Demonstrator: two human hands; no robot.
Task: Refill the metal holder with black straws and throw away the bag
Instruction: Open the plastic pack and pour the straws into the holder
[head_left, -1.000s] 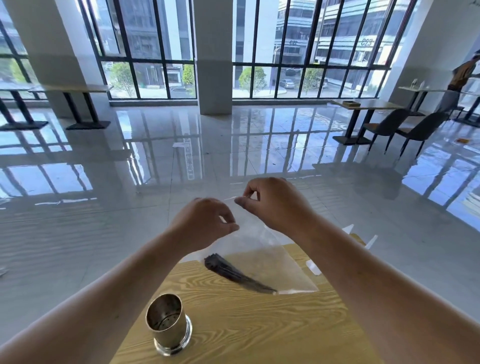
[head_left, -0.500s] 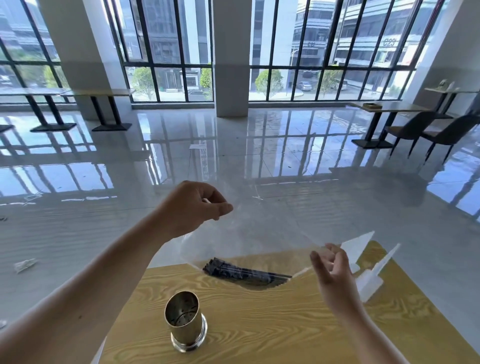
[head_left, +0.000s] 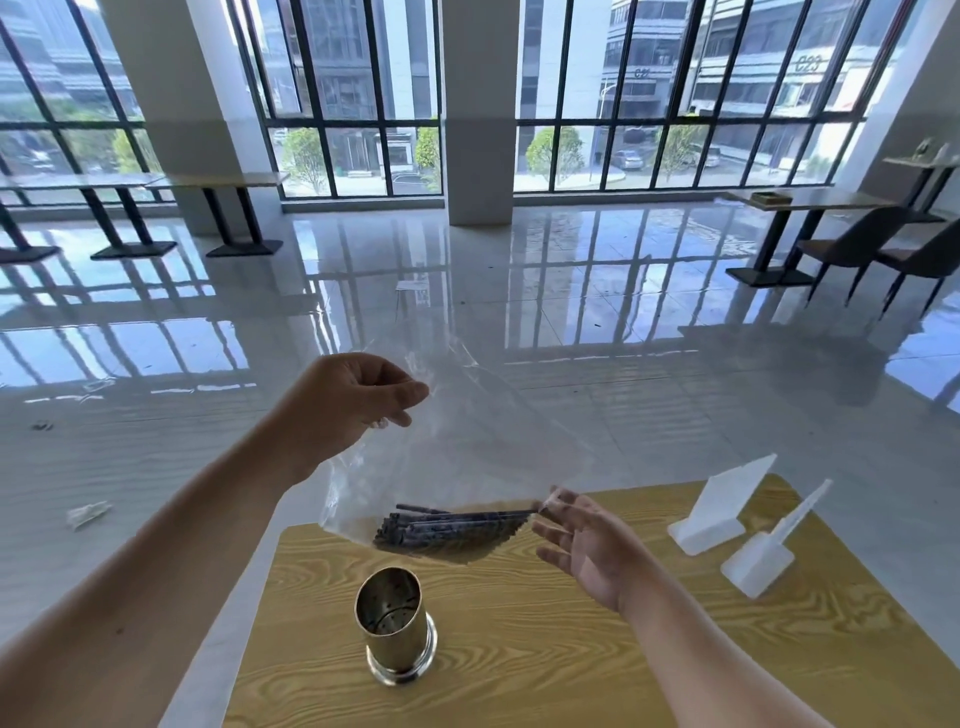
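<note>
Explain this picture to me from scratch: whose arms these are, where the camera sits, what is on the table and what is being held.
No machine here: a person wears a wide-angle camera on the head, looking forward and down, so the two bare arms are their own. The left hand pinches the top of a clear plastic bag and holds it up. Black straws lie bunched at the bag's bottom. The right hand is open, fingers at the bag's lower corner. On the wooden table stands an empty metal holder, upright, with two white plastic sign stands to the right. Behind is a shiny floor and big windows.
</note>
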